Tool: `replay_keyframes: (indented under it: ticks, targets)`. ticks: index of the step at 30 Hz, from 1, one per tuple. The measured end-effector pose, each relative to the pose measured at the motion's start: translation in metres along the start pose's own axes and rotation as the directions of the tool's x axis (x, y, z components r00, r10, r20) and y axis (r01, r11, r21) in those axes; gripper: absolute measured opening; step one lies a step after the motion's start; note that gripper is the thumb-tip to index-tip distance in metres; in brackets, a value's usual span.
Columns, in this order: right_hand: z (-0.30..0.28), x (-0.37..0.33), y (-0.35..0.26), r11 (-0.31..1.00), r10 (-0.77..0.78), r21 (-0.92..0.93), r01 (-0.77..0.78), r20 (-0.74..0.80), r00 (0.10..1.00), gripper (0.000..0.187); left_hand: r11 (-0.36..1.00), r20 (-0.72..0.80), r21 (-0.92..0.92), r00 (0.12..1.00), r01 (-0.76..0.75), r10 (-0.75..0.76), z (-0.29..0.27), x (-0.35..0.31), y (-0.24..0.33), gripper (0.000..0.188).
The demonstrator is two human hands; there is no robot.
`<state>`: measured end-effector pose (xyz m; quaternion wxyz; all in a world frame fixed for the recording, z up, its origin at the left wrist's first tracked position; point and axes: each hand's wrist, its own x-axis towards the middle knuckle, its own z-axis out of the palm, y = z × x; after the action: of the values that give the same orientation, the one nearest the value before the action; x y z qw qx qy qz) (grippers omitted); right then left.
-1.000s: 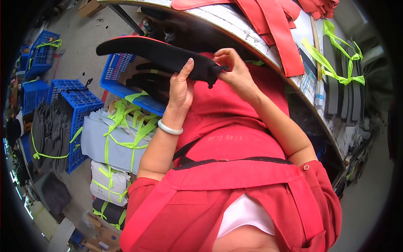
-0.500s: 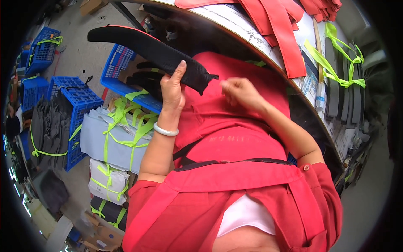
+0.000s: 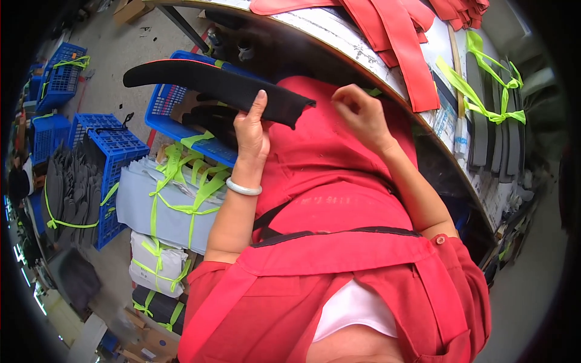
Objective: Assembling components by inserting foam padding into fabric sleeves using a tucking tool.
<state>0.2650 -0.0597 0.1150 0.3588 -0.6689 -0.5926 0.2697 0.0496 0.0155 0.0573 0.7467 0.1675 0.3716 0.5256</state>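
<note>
My left hand (image 3: 250, 134) grips a long, curved black fabric piece (image 3: 212, 77), its thumb lying on top. A thin red edge shows along the far side of the piece, and its right end is cut square with slightly curled corners. To the right of that end, and apart from it, is my right hand (image 3: 365, 115). Its fingers are curled in with thumb and forefinger close together; anything in them is too small or hidden to see. Below the piece lies my red apron (image 3: 327, 151).
At the left stands a blue crate (image 3: 200, 143) holding black pieces. Tied grey sheets (image 3: 136, 193) and a wrapped white bundle (image 3: 158, 260) are nearer me. A white worktable (image 3: 339, 36) runs along the right, with red strips (image 3: 411, 66) and tied dark strips (image 3: 496, 121) on it.
My right hand has moved away from the black piece's end, to the right and slightly farther out. The piece has tilted a little flatter in my left hand.
</note>
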Motion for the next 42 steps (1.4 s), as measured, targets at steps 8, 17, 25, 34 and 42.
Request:
replay_keyframes:
  ticks: [8, 17, 25, 34, 42]
  targets:
    - [0.038, 0.022, -0.015, 0.831, 0.198, 0.419, -0.366, 0.391, 0.899, 0.023, 0.992, 0.197, 0.126, 0.979, 0.034, -0.058, 0.023, -0.017, -0.005, 0.024]
    - [0.046, 0.008, -0.002, 0.549, 0.280, 0.617, -0.564, 0.500, 0.820, 0.022, 0.931, 0.249, 0.358, 0.953, 0.073, -0.170, 0.002, -0.036, -0.012, 0.015]
    - [0.030, 0.001, -0.017, 0.630, 0.282, 0.502, -0.592, 0.562, 0.777, 0.031, 0.982, 0.190, 0.159, 0.973, 0.105, -0.135, 0.015, -0.023, -0.002, 0.016]
    - [0.038, -0.009, -0.018, 0.798, 0.347, 0.278, -0.534, 0.513, 0.785, 0.028, 0.986, 0.197, 0.080, 0.967, 0.148, -0.161, 0.008, -0.024, -0.026, 0.018]
    - [-0.004, -0.002, -0.001, 0.913, 0.277, 0.120, -0.389, 0.519, 0.809, 0.034, 0.983, 0.162, 0.149, 0.978, 0.109, -0.133, 0.004, -0.021, -0.005, 0.019]
